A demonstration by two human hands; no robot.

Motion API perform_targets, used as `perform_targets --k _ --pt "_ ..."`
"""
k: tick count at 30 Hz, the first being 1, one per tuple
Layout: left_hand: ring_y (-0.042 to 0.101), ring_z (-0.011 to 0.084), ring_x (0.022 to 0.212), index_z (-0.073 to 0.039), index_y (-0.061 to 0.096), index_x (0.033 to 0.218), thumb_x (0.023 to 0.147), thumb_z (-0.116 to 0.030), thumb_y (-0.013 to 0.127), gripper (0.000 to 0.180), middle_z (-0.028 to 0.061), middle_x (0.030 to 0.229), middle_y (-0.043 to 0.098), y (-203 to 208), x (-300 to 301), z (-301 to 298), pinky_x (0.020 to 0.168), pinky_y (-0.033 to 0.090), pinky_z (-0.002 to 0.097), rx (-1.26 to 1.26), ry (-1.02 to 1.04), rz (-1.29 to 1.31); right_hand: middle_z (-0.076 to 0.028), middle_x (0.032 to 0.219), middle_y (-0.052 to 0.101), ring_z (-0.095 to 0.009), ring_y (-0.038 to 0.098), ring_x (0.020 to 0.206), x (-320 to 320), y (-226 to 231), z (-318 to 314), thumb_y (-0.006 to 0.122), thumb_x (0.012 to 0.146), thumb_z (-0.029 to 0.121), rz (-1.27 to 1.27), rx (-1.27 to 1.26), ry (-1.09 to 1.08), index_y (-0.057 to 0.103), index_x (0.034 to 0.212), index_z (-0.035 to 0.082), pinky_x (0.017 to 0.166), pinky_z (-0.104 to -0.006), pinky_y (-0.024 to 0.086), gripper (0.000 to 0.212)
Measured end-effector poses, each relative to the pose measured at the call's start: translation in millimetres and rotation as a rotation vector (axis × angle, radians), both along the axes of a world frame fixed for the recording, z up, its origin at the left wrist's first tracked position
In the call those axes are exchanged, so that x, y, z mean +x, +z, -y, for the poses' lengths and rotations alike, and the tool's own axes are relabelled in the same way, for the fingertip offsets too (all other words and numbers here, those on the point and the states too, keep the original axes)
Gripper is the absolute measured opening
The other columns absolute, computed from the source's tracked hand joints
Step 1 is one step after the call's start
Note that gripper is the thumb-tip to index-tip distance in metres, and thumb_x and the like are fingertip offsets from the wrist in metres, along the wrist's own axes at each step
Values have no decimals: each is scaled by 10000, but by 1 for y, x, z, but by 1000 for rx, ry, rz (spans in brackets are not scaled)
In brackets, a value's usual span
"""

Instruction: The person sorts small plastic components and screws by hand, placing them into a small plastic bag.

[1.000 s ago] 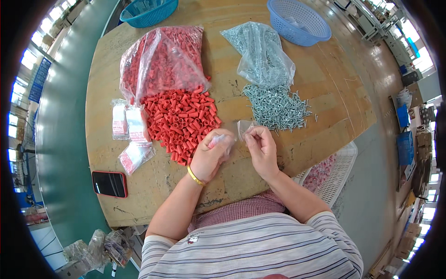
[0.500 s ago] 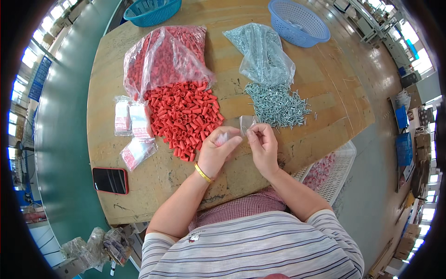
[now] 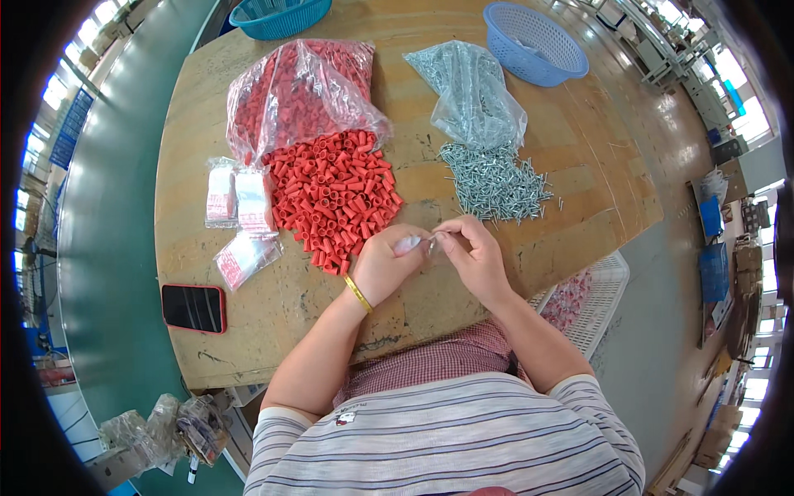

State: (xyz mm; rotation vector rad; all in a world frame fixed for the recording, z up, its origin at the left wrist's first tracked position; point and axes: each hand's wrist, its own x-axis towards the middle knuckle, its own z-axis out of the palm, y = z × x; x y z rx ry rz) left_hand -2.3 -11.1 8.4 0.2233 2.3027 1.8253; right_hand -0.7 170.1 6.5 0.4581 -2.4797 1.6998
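- Clear plastic bag, small and partly hidden by fingers, sits between the two hands, above the near part of the brown table.
- Right hand: thumb and forefinger are pinched together on the bag.
- Left hand: fingers are curled around whitish crumpled plastic, thumb pointing toward the bag; whether it also grips the bag I cannot tell. A yellow bracelet circles the wrist.
- Red hollow plastic caps lie heaped just beyond the left hand, at the mouth of a large transparent sack full of more.
- Silver screws form a pile beyond the right hand, beside a second clear sack.
- Flat printed packets lie left of the caps, with a red-edged smartphone nearer the person.
- Teal basket and blue perforated basket stand at the far side.
- White basket shows below the table's right edge, holding pinkish-red contents.
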Motion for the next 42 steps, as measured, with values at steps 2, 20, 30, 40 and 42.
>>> perform_targets --k 2,20,30,40,42 --pt "546 43 768 -18 681 985 869 -110 662 149 -15 867 643 0 1 -1 701 456 214 133 51 74 -21 902 614 -96 554 819 6 -4 3 602 921 105 166 -173 -43 596 1029 7 737 -247 448 146" --pt "468 24 610 -43 651 930 870 -104 690 94 -53 724 564 4 -2 -1 558 393 193 361 73 235 37 896 583 -16 508 801 11 -9 12 569 959 118 392 -637 -33 594 1041 18 723 -177 417 131" --pt "579 83 767 -31 701 991 843 -127 699 177 20 866 648 0 -7 11 689 460 231 153 -15 18 15 905 584 -41 534 811 0 3 -8 617 914 71 278 -204 64 610 1005 30 733 -196 441 101" --pt "564 120 771 -25 648 835 783 -107 742 135 29 820 608 10 -2 1 714 453 269 -46 93 -40 -63 828 617 -146 582 748 5 12 5 671 846 81 52 57 -109 608 887 11 706 -277 469 103" --pt "562 136 755 -30 639 822 777 -103 742 134 34 806 602 5 -1 -1 703 450 275 -91 103 -127 -64 806 619 -146 580 722 6 10 11 663 853 85 144 4 -78 607 886 10 682 -276 472 99"
